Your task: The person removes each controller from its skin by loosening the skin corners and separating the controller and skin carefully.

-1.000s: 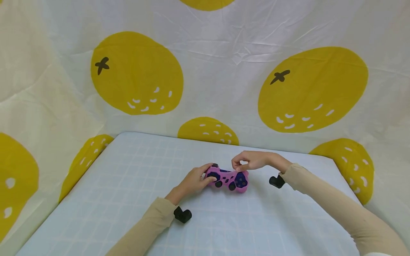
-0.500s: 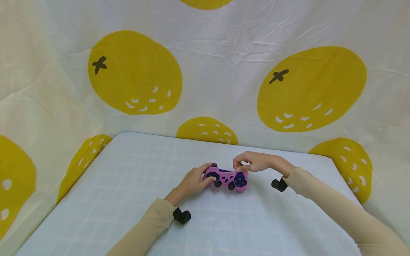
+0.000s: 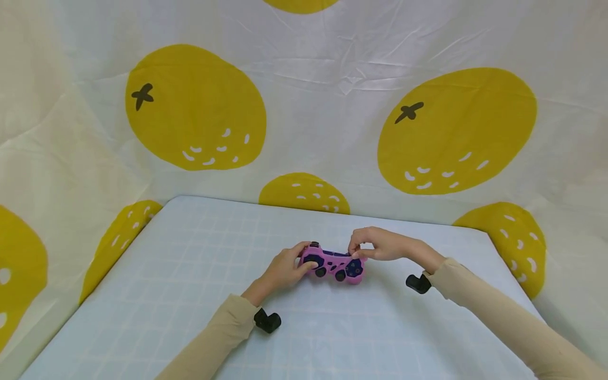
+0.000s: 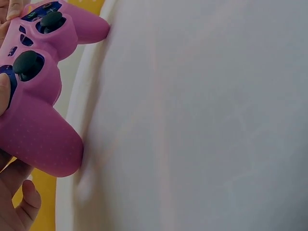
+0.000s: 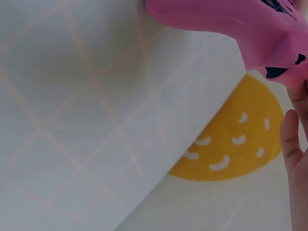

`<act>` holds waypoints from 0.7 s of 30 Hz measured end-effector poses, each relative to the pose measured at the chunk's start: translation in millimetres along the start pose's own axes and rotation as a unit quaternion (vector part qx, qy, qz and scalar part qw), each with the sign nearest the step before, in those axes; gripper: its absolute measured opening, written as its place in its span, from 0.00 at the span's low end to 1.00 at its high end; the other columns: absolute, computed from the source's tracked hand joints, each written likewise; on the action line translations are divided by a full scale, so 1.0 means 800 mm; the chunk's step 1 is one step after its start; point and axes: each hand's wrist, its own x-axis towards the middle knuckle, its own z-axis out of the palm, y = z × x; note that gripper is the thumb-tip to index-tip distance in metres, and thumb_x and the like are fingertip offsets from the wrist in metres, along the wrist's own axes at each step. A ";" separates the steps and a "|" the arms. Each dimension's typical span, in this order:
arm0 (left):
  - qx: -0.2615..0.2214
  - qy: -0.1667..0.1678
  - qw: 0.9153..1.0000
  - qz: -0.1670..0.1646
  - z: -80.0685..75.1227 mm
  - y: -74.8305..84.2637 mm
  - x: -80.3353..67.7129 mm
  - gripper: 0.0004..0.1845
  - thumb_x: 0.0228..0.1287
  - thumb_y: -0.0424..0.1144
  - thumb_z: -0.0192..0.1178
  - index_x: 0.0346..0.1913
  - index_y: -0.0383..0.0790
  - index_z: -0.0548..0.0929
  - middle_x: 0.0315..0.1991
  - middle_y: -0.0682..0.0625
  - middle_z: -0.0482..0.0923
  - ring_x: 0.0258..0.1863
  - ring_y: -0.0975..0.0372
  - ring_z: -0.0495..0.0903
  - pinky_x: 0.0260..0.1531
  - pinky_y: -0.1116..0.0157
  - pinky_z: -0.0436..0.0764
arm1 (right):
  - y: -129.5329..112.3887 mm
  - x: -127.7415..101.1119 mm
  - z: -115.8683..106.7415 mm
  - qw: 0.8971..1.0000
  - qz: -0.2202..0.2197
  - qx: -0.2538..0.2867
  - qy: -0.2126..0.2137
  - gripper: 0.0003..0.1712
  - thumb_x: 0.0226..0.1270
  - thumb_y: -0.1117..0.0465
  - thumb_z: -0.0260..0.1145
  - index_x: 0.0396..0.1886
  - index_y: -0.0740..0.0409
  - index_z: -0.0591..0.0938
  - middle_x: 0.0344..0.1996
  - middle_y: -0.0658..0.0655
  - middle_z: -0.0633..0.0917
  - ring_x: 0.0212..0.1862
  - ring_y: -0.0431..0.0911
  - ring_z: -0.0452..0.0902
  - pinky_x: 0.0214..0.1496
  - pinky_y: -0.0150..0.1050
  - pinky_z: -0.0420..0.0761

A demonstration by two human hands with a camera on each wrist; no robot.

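Note:
A pink game controller (image 3: 334, 262) with dark buttons and two black sticks lies on the pale blue gridded mat (image 3: 190, 295), near its middle. My left hand (image 3: 298, 264) grips its left handle, thumb on the dark pad. In the left wrist view the controller (image 4: 36, 96) fills the left edge, with the thumb (image 4: 4, 94) on top and my fingers (image 4: 21, 197) curled beneath. My right hand (image 3: 359, 252) curls over the controller's upper right corner and pinches it. In the right wrist view the controller (image 5: 231, 21) is at the top, with fingers (image 5: 294, 144) to its right.
A white cloth (image 3: 323, 105) printed with big yellow oranges hangs close behind and beside the mat. Black wrist cameras sit on my left wrist (image 3: 267, 321) and right wrist (image 3: 419, 283). Both sleeves are beige. Bare mat lies to the left and in front.
My right hand has come down from just above the controller onto its upper right corner. The left hand keeps its grip on the left handle.

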 end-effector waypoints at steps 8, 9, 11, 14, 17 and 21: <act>-0.018 -0.011 1.000 -0.004 0.001 0.002 -0.001 0.29 0.65 0.50 0.61 0.64 0.38 0.70 0.44 0.47 0.84 0.48 0.57 0.82 0.54 0.57 0.79 | -0.001 -0.012 0.010 0.997 -0.015 -0.057 0.052 0.02 0.67 0.55 0.64 0.35 0.44 0.83 0.32 0.38 0.81 0.42 0.36 0.71 0.52 0.42 0.68; -0.019 -0.012 1.000 -0.003 0.001 0.003 -0.001 0.30 0.65 0.50 0.61 0.64 0.39 0.70 0.44 0.47 0.84 0.47 0.57 0.82 0.53 0.57 0.79 | 0.000 -0.014 0.011 0.996 -0.017 -0.061 0.059 0.02 0.67 0.55 0.64 0.34 0.45 0.82 0.32 0.38 0.81 0.41 0.36 0.71 0.52 0.41 0.68; -0.018 -0.013 1.000 -0.001 0.003 0.003 0.000 0.30 0.65 0.51 0.60 0.64 0.39 0.70 0.44 0.48 0.84 0.46 0.59 0.82 0.53 0.58 0.80 | 0.003 -0.018 0.015 0.995 -0.024 -0.063 0.071 0.03 0.68 0.55 0.63 0.34 0.45 0.82 0.31 0.38 0.81 0.41 0.35 0.71 0.52 0.41 0.68; -0.020 -0.012 1.000 0.001 0.004 0.003 0.000 0.29 0.65 0.50 0.60 0.64 0.39 0.70 0.43 0.48 0.85 0.45 0.59 0.82 0.52 0.58 0.80 | 0.006 -0.023 0.020 0.994 -0.033 -0.064 0.087 0.04 0.67 0.54 0.64 0.33 0.46 0.81 0.30 0.39 0.80 0.40 0.35 0.70 0.51 0.40 0.67; -0.017 -0.006 1.000 0.001 0.003 0.002 0.000 0.30 0.65 0.49 0.61 0.64 0.38 0.70 0.43 0.47 0.85 0.45 0.58 0.83 0.52 0.58 0.80 | 0.006 -0.026 0.022 0.993 -0.036 -0.058 0.097 0.03 0.67 0.55 0.64 0.33 0.47 0.81 0.30 0.39 0.80 0.40 0.36 0.70 0.50 0.39 0.67; -0.004 0.002 1.000 0.003 0.001 0.000 0.002 0.30 0.64 0.48 0.62 0.65 0.37 0.70 0.43 0.47 0.85 0.45 0.58 0.83 0.52 0.57 0.80 | 0.006 -0.028 0.025 0.993 -0.033 -0.049 0.106 0.03 0.67 0.56 0.64 0.33 0.47 0.81 0.30 0.39 0.80 0.39 0.35 0.71 0.49 0.39 0.68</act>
